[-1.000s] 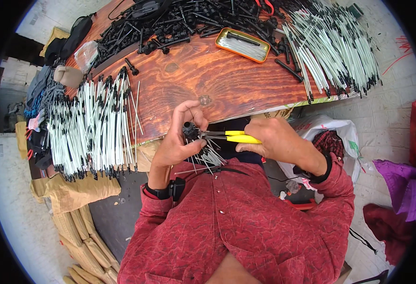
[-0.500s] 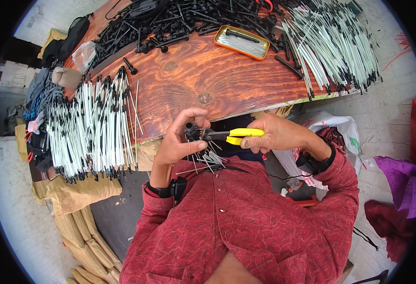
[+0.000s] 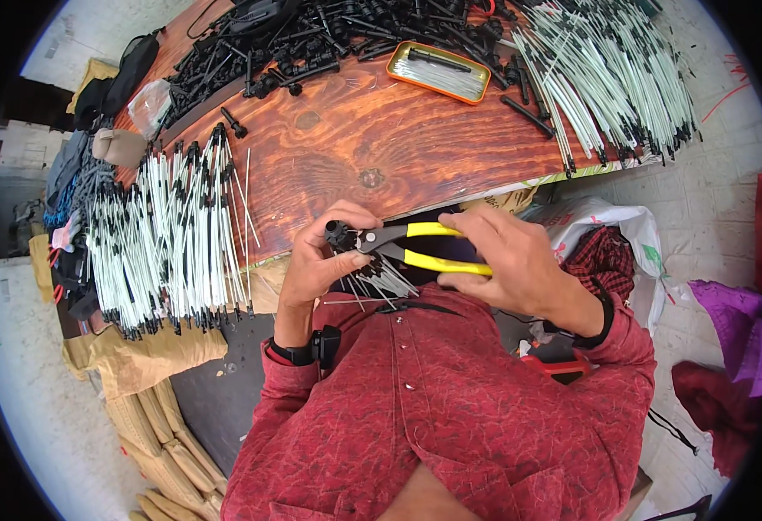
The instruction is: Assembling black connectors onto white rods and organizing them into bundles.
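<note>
My right hand (image 3: 515,260) grips a pair of pliers (image 3: 446,262) by yellow handles, which are spread apart. Their dark jaws reach to the black ribbed plastic part (image 3: 338,233) that my left hand (image 3: 316,260) holds between thumb and fingers. Whether the jaws touch that part cannot be made out. Below the left thumb, several thin pale metal pins (image 3: 385,282) fan out over my lap. Both hands are just off the near edge of the wooden table (image 3: 346,148).
Bundles of white rods with black ends lie at the left (image 3: 164,234) and far right (image 3: 607,87). Black plastic parts (image 3: 312,43) are heaped at the back, beside an orange-rimmed tin (image 3: 396,73) of thin pins. A white plastic bag (image 3: 650,252) stands by my right arm.
The pliers' handles have opened from nearly closed to wide apart, my right hand's fingers spreading with them. The left hand and the black part have shifted slightly left.
</note>
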